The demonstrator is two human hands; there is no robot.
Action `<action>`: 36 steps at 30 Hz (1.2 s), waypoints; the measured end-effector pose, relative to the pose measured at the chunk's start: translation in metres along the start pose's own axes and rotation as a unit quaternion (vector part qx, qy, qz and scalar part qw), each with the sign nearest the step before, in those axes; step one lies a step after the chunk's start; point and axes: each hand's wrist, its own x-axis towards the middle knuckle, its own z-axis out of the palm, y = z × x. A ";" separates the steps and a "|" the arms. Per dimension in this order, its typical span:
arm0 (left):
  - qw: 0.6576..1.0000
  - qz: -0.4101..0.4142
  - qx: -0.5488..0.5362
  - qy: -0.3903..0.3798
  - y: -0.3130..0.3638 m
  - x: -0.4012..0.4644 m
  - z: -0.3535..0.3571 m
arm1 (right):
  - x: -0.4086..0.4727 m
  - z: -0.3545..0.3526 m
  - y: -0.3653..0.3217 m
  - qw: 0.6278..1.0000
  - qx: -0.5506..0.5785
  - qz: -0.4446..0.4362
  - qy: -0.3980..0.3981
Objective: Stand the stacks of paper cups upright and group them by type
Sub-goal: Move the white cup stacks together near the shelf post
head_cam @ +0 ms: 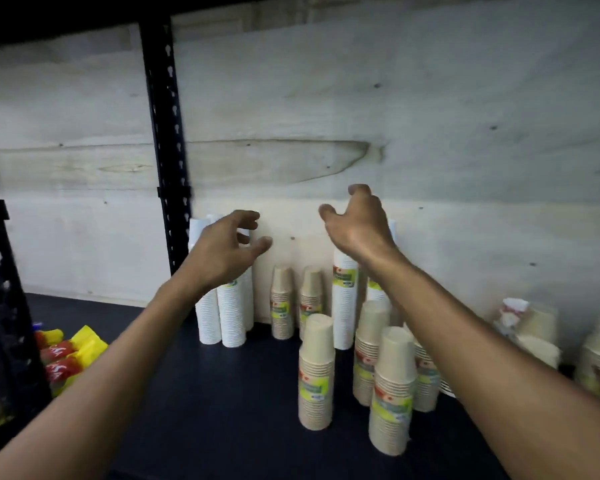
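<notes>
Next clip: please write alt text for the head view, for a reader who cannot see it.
Both hands are raised with fingers loosely curled, holding nothing: the left hand before tall white cup stacks, the right hand above more white stacks. Brown cup stacks stand upright on the dark shelf.

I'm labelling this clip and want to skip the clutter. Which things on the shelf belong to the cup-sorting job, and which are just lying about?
Part of the job:
- white cup stacks, upright at back left
- white cup stacks, upright, right of centre
- small brown cup stacks
- large brown cup stacks
- left hand and right hand, both holding nothing

Lying about:
- red and yellow packets
- wrapped goods, far right, too blurred to name
</notes>
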 end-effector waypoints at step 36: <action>0.993 0.068 -0.087 -0.049 0.061 0.112 0.098 | 0.080 -0.055 0.078 0.995 -0.078 0.037 -0.052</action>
